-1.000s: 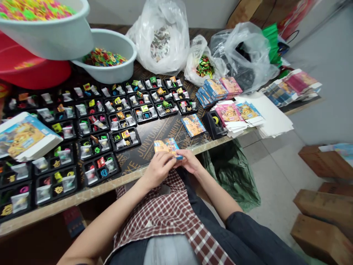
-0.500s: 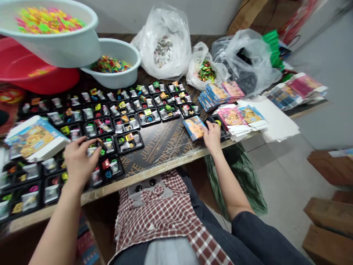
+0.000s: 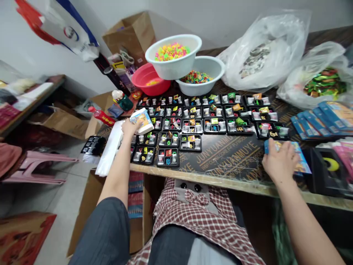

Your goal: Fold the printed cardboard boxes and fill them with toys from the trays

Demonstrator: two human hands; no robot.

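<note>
My left hand (image 3: 129, 129) is at the left side of a stack of flat picture boxes (image 3: 142, 120), its fingers closed on the edge. The stack has a blue and yellow printed top and white sides, and rests over black trays. My right hand (image 3: 281, 162) lies with spread fingers over a blue picture box (image 3: 301, 156) near the table's front edge, partly covering it. Between the hands stand rows of black compartment trays (image 3: 191, 142) with small wrapped packets and coloured plastic pieces.
Behind the trays stand a white basin (image 3: 176, 70), a pale blue basin (image 3: 215, 70) and a red basin (image 3: 140, 79). Clear plastic bags (image 3: 234, 59) are at the back right. Blue picture boxes (image 3: 317, 123) and a black tray stack (image 3: 317, 173) lie right. A pink stool (image 3: 41, 158) stands left.
The view has swung left. My left hand has moved from above the trays to the picture-box stack. My right hand has shifted from the black trays onto the blue box.
</note>
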